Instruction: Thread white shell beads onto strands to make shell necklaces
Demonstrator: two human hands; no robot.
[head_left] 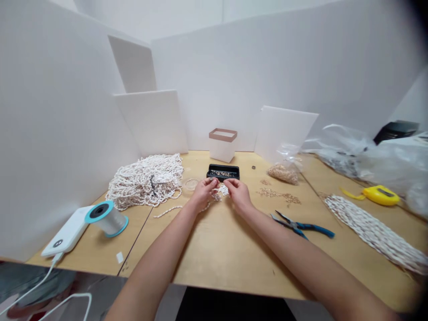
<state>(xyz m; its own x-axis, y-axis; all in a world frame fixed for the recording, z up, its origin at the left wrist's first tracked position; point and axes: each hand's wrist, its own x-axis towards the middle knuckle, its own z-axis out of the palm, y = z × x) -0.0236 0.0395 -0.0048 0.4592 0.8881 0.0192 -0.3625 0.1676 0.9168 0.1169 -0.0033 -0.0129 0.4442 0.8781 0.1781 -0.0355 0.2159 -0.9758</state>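
My left hand (204,195) is closed in a pinch on a thin strand of whitish beads. The tail of this bead strand (169,211) comes out on the table left of my forearm. Close by on the right, my right hand (238,194) has thumb and forefinger pressed together; whatever lies between them is too small to make out. A small heap of white beads (223,190) sits between the two hands. Just beyond the fingertips stands an open black box (223,171) with small shiny metallic pieces in it.
A pile of white bead strands (143,180), a thread spool (107,218) and a white power bank (68,232) lie left. Gold-coloured bits (279,195), blue-handled pliers (301,227), a bead bundle (374,229), a yellow tape measure (381,195) and plastic bags (284,171) lie right. A white bin (222,149) stands behind.
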